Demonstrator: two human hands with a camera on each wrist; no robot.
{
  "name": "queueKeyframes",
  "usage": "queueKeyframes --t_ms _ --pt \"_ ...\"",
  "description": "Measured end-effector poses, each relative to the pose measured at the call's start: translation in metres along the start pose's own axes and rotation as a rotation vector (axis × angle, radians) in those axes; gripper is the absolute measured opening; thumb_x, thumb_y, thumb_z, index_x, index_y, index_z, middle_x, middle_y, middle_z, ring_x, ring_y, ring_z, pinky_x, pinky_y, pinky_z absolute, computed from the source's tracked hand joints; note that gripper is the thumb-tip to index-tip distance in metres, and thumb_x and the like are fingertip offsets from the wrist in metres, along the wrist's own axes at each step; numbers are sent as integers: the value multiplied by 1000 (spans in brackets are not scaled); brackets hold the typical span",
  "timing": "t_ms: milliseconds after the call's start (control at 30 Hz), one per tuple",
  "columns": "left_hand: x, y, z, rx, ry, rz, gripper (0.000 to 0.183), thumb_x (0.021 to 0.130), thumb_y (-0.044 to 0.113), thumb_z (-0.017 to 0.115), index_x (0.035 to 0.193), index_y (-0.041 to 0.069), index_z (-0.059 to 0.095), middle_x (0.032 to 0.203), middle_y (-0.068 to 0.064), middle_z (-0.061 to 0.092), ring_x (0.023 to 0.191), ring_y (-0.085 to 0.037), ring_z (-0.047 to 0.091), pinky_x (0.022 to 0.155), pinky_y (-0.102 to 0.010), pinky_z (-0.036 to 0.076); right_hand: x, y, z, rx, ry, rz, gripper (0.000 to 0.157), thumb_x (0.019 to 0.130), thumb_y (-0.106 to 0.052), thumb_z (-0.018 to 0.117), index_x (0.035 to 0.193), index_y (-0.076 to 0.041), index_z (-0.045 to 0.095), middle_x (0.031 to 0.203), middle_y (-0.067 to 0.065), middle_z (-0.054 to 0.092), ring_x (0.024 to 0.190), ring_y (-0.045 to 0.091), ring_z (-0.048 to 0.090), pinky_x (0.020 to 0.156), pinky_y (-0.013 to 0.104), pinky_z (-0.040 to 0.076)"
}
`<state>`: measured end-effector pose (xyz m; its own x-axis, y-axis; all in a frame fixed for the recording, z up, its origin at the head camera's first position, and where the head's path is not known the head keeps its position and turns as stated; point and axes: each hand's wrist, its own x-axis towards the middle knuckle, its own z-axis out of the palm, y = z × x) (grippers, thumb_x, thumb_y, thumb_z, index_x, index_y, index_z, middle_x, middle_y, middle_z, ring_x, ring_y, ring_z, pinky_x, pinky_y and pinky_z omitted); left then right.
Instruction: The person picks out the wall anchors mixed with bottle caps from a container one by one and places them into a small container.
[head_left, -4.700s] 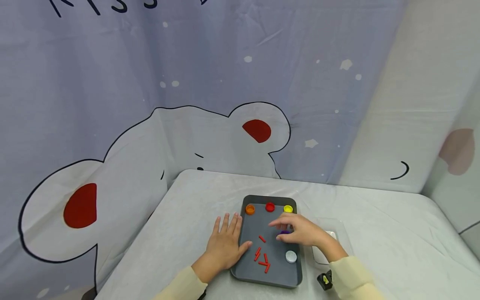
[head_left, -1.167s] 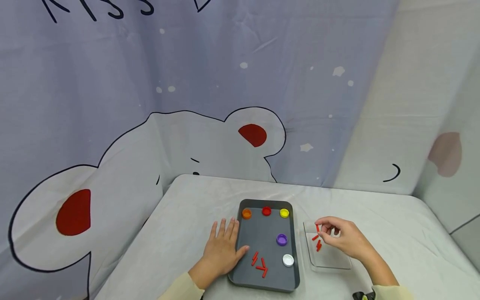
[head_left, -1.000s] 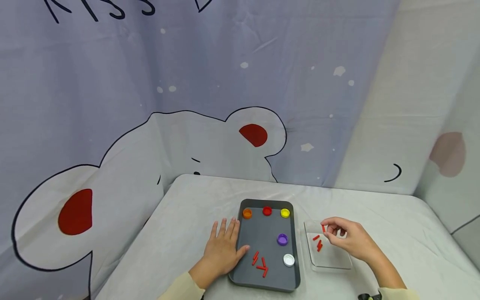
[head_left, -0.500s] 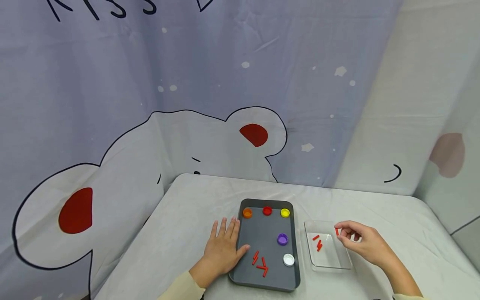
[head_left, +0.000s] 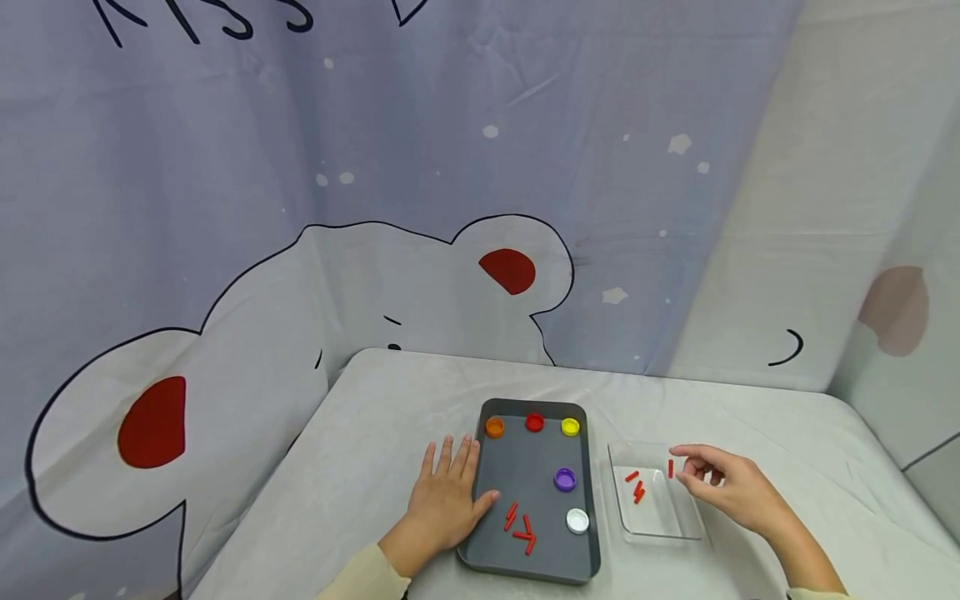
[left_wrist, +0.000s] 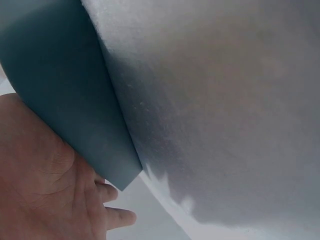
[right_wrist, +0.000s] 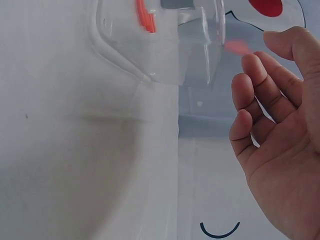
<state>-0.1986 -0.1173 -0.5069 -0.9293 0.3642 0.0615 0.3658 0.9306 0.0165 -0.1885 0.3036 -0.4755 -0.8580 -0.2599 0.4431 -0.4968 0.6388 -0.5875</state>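
My right hand (head_left: 731,487) hangs over the far right edge of the clear dish (head_left: 678,523), fingers loosely curled and holding nothing. A red stick (head_left: 671,468) is just off my fingertips, over the dish; I cannot tell if it has landed. Three more sticks (head_left: 636,490) lie in the dish. My left hand (head_left: 446,500) rests flat and spread on the surface (head_left: 360,467), thumb over the left rim of the grey tray (head_left: 528,471). In the tray lie four red sticks (head_left: 520,527) near me and five caps: orange (head_left: 494,427), red (head_left: 534,422), yellow (head_left: 571,427), purple (head_left: 565,479), white (head_left: 577,521).
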Motion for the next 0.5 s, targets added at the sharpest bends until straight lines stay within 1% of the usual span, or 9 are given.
queueKeyframes --t_ms 100,167,333,500 --pt "0 -1 1 2 12 4 80 102 60 43 157 3 34 163 -15 33 150 -41 27 121 -60 15 1 0 0 -2 -14 24 26 86 -2 76 112 -6 74 79 -16 63 70 1 54 63 18 44" --pt "-1 -1 1 3 10 5 80 102 59 43 157 3 34 163 -15 33 150 -41 28 121 -60 16 2 -1 2 -2 -24 48 26 87 -3 75 113 -7 74 80 -16 63 71 1 54 63 19 44" --pt "-2 0 -2 7 1 4 80 102 60 43 157 3 34 163 -14 33 150 -40 28 121 -59 17 10 -10 8 17 -56 54 25 89 -4 73 113 -9 74 81 -15 62 71 2 53 64 21 44" --pt "0 0 -1 6 3 3 80 102 60 42 158 3 33 164 -14 32 150 -41 27 121 -60 16 21 -24 22 41 -114 39 25 91 -5 72 115 -9 73 80 -17 62 72 1 53 64 22 46"
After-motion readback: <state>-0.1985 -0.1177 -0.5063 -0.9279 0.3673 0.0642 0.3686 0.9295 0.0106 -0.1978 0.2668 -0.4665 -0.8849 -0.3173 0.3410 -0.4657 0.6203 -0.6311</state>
